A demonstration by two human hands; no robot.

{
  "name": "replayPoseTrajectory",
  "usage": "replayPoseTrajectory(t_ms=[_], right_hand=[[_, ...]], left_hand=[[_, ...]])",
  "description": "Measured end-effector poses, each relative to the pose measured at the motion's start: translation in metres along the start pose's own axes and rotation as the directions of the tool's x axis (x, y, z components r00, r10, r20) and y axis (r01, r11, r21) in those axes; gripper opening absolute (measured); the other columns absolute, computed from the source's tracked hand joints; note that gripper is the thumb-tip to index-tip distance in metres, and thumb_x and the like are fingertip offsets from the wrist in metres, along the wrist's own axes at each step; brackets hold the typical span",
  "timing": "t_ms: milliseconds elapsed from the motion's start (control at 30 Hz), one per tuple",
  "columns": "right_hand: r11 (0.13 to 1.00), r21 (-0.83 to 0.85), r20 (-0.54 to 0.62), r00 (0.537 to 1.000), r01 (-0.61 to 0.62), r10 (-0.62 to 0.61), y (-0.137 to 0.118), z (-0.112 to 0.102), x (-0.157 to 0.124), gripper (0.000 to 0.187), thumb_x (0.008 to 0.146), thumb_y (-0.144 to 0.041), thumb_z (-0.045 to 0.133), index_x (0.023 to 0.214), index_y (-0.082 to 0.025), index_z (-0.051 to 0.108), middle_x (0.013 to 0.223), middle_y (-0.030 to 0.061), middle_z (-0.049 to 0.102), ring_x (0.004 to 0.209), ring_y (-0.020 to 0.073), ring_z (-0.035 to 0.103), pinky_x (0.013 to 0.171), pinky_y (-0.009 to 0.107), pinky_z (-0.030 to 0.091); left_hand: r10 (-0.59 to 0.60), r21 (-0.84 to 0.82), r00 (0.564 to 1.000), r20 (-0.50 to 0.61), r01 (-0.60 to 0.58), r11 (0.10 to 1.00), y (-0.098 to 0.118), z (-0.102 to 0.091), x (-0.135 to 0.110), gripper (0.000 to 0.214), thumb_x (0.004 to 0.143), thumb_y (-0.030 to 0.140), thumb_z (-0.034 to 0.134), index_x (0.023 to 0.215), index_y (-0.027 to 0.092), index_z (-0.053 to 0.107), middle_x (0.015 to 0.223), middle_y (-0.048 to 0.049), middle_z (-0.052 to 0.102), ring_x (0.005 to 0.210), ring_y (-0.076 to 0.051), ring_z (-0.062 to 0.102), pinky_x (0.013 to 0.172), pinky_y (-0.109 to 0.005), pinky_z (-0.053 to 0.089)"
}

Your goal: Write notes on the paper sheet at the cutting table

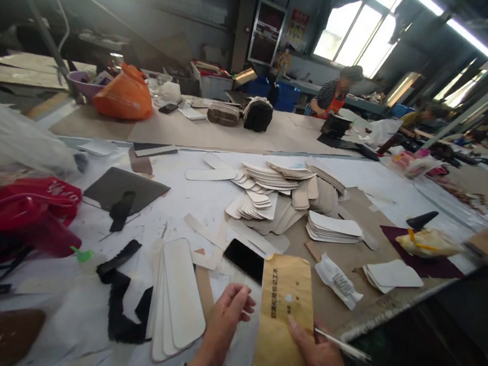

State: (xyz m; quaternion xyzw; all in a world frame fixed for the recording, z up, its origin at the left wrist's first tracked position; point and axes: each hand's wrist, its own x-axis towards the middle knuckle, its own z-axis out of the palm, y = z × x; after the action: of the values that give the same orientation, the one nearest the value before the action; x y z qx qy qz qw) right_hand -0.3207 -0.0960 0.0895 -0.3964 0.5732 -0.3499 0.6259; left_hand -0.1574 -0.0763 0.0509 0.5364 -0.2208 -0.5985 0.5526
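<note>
My right hand [318,355] grips a tan paper envelope [282,318] printed with black characters, thumb on its face, and a thin white pen [342,346] juts out to the right between its fingers. My left hand [230,316] rests just left of the envelope, fingers curled loosely near its edge, with bracelets on the wrist. A black phone [245,259] lies on the table just beyond the envelope. A fan of long white cut pieces [176,297] lies to the left of my left hand.
Stacks of white shaped pieces [282,192] cover the table's middle. Black fabric scraps [119,299], a red bag [23,210], an orange bag [123,94] and a small packet [339,282] lie around. A person [334,96] works at the far end. The table edge [382,309] runs at right.
</note>
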Motion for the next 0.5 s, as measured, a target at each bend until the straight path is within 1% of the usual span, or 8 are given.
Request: replayPoseTrajectory(t_ms=[100,200,267,333,367,400,433,500], right_hand=[[0.999,-0.033,0.033,0.999,0.03,-0.029,-0.011,0.006,0.005,0.067,0.065,-0.059,0.076,0.108,-0.011,0.056,0.1,0.0145,0.066,0.096,0.0302,0.062,0.075,0.034,0.056],[1.0,-0.02,0.118,0.993,0.001,0.002,-0.02,0.015,0.006,0.064,0.067,-0.056,0.075,0.11,-0.013,0.055,0.101,0.0132,0.066,0.096,0.0298,0.062,0.078,0.035,0.056],[1.0,-0.016,0.157,0.988,-0.012,0.015,-0.022,0.015,0.007,0.063,0.069,-0.056,0.074,0.113,-0.014,0.055,0.103,0.0127,0.065,0.096,0.0293,0.063,0.079,0.035,0.055],[0.998,-0.06,0.182,0.983,0.017,-0.006,-0.019,0.007,0.01,0.061,0.074,-0.057,0.069,0.115,-0.014,0.055,0.108,0.0131,0.064,0.1,0.0282,0.062,0.082,0.034,0.055],[0.992,-0.113,0.18,0.983,0.056,-0.035,-0.016,0.0,0.013,0.059,0.076,-0.058,0.066,0.115,-0.014,0.055,0.111,0.0134,0.063,0.101,0.0274,0.061,0.084,0.033,0.054],[0.975,-0.193,0.157,0.984,0.109,-0.079,-0.013,-0.009,0.015,0.057,0.079,-0.06,0.062,0.113,-0.014,0.057,0.11,0.0132,0.063,0.1,0.0264,0.061,0.083,0.031,0.054],[0.944,-0.284,0.117,0.983,0.168,-0.14,-0.008,-0.019,0.018,0.055,0.081,-0.06,0.058,0.11,-0.014,0.058,0.107,0.0128,0.064,0.096,0.0256,0.062,0.081,0.03,0.055],[0.848,-0.458,0.008,0.955,0.267,-0.297,0.001,-0.039,0.024,0.049,0.084,-0.059,0.053,0.103,-0.014,0.062,0.097,0.0118,0.066,0.088,0.0248,0.063,0.074,0.029,0.055]], left_hand=[[-0.174,-0.072,0.963,0.206,0.192,0.979,-0.002,-0.011,-0.016,0.067,0.076,0.069,0.059,0.114,0.015,0.051,0.109,-0.0099,0.058,0.102,-0.024,0.053,0.089,-0.032,0.04],[-0.185,-0.23,0.914,0.36,0.279,0.932,-0.01,-0.019,-0.028,0.05,0.079,0.053,0.068,0.098,0.01,0.053,0.096,-0.012,0.061,0.087,-0.02,0.058,0.081,-0.028,0.042],[-0.214,-0.189,0.922,0.322,0.284,0.94,-0.017,-0.025,-0.028,0.058,0.071,0.062,0.07,0.082,0.01,0.048,0.072,-0.0074,0.058,0.063,-0.013,0.052,0.061,-0.022,0.039],[-0.188,0.071,0.967,0.171,0.179,0.981,-0.021,-0.035,-0.022,0.066,0.066,0.076,0.059,0.076,0.013,0.045,0.061,-0.0048,0.053,0.052,-0.014,0.047,0.054,-0.023,0.036],[-0.135,0.258,0.986,0.099,0.105,0.96,-0.022,-0.041,-0.017,0.063,0.071,0.075,0.049,0.079,0.013,0.049,0.067,-0.0084,0.058,0.059,-0.019,0.053,0.06,-0.027,0.042],[-0.073,0.451,0.996,0.054,0.041,0.892,-0.021,-0.048,-0.012,0.059,0.08,0.066,0.039,0.086,0.01,0.055,0.083,-0.0143,0.062,0.078,-0.024,0.06,0.075,-0.031,0.046],[-0.049,0.632,0.998,0.038,0.014,0.775,-0.021,-0.055,-0.007,0.054,0.087,0.051,0.032,0.1,0.006,0.058,0.102,-0.0183,0.062,0.098,-0.028,0.059,0.091,-0.034,0.042],[-0.066,0.91,0.997,0.026,0.004,0.415,-0.022,-0.071,0.002,0.048,0.09,0.022,0.028,0.127,0.001,0.05,0.127,-0.0181,0.051,0.121,-0.026,0.047,0.105,-0.038,0.031]])
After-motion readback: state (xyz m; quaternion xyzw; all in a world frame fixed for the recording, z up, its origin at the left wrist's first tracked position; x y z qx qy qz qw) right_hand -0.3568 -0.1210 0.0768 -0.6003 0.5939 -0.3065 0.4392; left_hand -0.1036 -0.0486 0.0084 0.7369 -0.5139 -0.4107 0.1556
